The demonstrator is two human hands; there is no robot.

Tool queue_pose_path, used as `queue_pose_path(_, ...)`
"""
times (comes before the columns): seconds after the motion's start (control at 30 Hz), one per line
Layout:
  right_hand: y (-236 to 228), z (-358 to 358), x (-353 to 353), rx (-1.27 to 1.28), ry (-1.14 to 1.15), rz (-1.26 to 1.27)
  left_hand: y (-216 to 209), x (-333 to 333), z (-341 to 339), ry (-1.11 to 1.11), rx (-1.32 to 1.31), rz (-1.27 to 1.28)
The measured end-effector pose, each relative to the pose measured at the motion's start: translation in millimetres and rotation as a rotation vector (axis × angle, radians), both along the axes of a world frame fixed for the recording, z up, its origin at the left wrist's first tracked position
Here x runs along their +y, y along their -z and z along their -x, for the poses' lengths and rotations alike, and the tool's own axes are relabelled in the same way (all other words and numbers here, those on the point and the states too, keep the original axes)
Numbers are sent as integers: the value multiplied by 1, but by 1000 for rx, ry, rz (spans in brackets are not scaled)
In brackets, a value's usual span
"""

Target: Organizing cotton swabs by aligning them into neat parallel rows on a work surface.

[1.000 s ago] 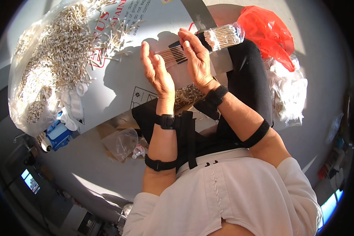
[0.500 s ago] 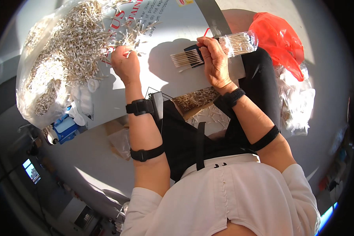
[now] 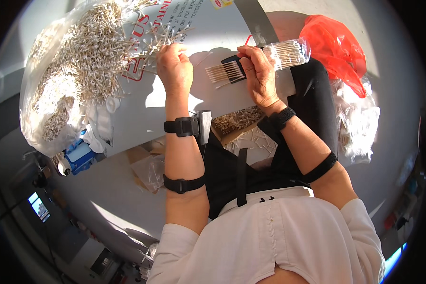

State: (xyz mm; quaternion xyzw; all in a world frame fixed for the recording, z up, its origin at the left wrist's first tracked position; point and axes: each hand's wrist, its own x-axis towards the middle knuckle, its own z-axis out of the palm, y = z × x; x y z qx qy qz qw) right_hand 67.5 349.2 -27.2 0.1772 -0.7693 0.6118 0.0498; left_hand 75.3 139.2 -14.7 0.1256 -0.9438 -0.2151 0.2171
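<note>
My left hand [image 3: 175, 68] is bent over the near-right edge of the loose cotton swabs [image 3: 99, 52]. Its fingers are drawn together, and what they pinch is hidden. One pale swab [image 3: 203, 58] shows just right of these fingers. My right hand [image 3: 260, 73] grips a dark blue, flat piece [image 3: 230, 61] with an even row of cotton swabs [image 3: 220, 72] sticking out to the left. On the hand's other side is a clear pack of swabs [image 3: 288, 53]. A thin red strip [image 3: 248, 40] rises by the right fingertips.
The swab heap spills from a clear plastic bag [image 3: 27, 113] on the grey, printed tabletop [image 3: 128, 130]. A red plastic bag [image 3: 333, 47] and clear plastic packs [image 3: 357, 120] lie at the right. Below the table edge, a cardboard box [image 3: 234, 135] holds more swabs.
My left hand has moved right and slightly away from me, off the middle of the swab heap's edge. My right hand and its swabs have hardly moved.
</note>
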Motion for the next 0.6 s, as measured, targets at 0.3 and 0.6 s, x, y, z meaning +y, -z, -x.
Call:
queue_pose_path(0.3,7,0,4,-15,-11,32,-6,-44,15,42,-208,186)
queue_pose_path(0.6,5,1,3,18,-2,-10,-8,-28,31,155,-184,-307)
